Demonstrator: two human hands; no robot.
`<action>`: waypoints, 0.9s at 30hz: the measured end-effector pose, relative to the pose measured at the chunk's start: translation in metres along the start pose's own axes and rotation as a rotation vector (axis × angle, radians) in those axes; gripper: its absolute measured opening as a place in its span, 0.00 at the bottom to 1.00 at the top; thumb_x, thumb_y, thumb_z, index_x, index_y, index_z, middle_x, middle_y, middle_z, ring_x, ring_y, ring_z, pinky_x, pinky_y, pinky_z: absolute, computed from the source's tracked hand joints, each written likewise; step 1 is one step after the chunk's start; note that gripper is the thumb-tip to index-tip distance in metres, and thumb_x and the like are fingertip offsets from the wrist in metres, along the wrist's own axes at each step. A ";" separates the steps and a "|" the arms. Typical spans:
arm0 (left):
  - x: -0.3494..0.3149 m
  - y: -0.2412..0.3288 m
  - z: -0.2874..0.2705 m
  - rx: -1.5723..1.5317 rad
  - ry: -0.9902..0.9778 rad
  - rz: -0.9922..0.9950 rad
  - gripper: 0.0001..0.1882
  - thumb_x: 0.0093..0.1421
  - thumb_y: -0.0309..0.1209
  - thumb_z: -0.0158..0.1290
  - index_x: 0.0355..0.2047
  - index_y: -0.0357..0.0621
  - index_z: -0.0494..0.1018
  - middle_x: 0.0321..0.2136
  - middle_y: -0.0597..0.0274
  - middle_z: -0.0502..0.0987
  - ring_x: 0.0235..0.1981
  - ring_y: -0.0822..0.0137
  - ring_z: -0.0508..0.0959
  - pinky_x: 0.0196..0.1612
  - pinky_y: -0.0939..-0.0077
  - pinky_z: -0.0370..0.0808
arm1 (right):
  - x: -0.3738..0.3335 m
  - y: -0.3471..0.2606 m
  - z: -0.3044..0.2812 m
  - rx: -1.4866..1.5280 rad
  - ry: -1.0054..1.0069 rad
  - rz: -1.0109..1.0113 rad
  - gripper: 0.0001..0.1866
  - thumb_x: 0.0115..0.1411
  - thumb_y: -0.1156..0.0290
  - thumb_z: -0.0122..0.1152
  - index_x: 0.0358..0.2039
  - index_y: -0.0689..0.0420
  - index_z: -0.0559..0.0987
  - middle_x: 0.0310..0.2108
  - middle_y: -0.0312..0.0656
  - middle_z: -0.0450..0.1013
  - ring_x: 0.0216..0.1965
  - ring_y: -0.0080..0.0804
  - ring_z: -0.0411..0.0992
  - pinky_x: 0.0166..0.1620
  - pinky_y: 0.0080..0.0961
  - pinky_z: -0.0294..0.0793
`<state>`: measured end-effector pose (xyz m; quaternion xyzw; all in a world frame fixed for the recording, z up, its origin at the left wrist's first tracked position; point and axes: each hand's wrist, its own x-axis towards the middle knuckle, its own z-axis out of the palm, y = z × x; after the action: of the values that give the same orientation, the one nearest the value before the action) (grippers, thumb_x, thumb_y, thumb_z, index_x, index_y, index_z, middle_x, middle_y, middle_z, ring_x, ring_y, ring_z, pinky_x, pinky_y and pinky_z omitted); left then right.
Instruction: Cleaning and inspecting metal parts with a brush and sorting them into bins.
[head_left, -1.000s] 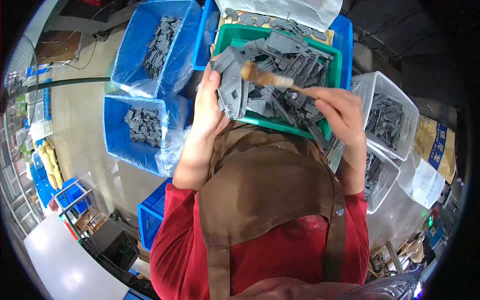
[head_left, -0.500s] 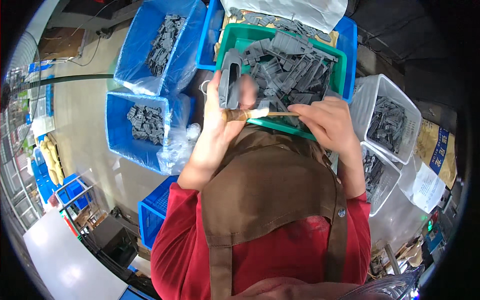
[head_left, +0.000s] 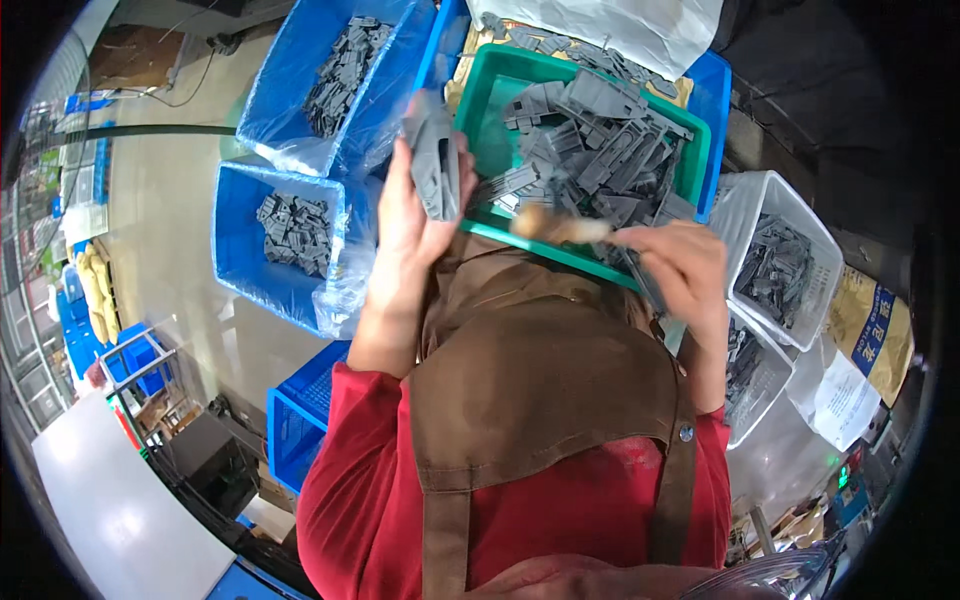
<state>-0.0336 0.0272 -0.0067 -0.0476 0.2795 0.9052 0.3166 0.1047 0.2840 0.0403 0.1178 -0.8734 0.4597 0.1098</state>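
My left hand (head_left: 405,220) holds up a long grey plastic part (head_left: 436,165) with a dark slot along it, beside the left wall of a green tray (head_left: 475,110). In my right hand (head_left: 685,265) is a stick-like tool (head_left: 545,224) with a thick tan end and a whitish section, blurred by motion. The tool lies across the tray's near edge, pointing left, apart from the part. A narrow dark grey piece (head_left: 645,283) shows by my right fingers; whether I hold it is unclear. Inside the tray are many loose grey parts (head_left: 610,150).
Two blue bins (head_left: 228,235) lined with clear plastic stand left, holding grey pieces. White crates (head_left: 800,215) with more pieces stand right, near a printed sack (head_left: 870,320). Behind the green tray is a blue tray (head_left: 712,90) with small parts and a white sheet (head_left: 640,25).
The tool has moved right, away from my left hand, and is now blurred. My left hand has shifted left with the grey part, which has turned slightly.
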 end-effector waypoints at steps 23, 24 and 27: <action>0.056 -0.066 0.016 1.894 -0.413 0.283 0.21 0.54 0.32 0.53 0.48 0.37 0.66 0.36 0.45 0.74 0.38 0.51 0.75 0.44 0.65 0.71 | -0.035 0.013 -0.002 0.114 0.380 0.383 0.12 0.59 0.73 0.51 0.40 0.63 0.78 0.18 0.28 0.63 0.19 0.12 0.55 0.23 0.13 0.52; 0.058 -0.083 0.019 2.057 -0.456 0.293 0.24 0.53 0.33 0.54 0.49 0.38 0.63 0.35 0.44 0.74 0.37 0.50 0.75 0.43 0.64 0.71 | -0.037 0.014 -0.002 0.103 0.395 0.393 0.12 0.59 0.73 0.51 0.40 0.63 0.78 0.18 0.28 0.63 0.19 0.12 0.55 0.23 0.13 0.52; 0.062 -0.089 0.023 1.962 -0.433 0.056 0.29 0.51 0.31 0.55 0.52 0.39 0.59 0.35 0.44 0.73 0.37 0.46 0.74 0.41 0.61 0.71 | -0.044 0.019 0.001 0.130 0.436 0.375 0.12 0.59 0.71 0.52 0.40 0.62 0.78 0.18 0.27 0.63 0.19 0.12 0.55 0.23 0.14 0.52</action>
<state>-0.0277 0.1305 -0.0459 0.4067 0.8392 0.2711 0.2384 0.1405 0.2981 0.0120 -0.1405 -0.8045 0.5413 0.2001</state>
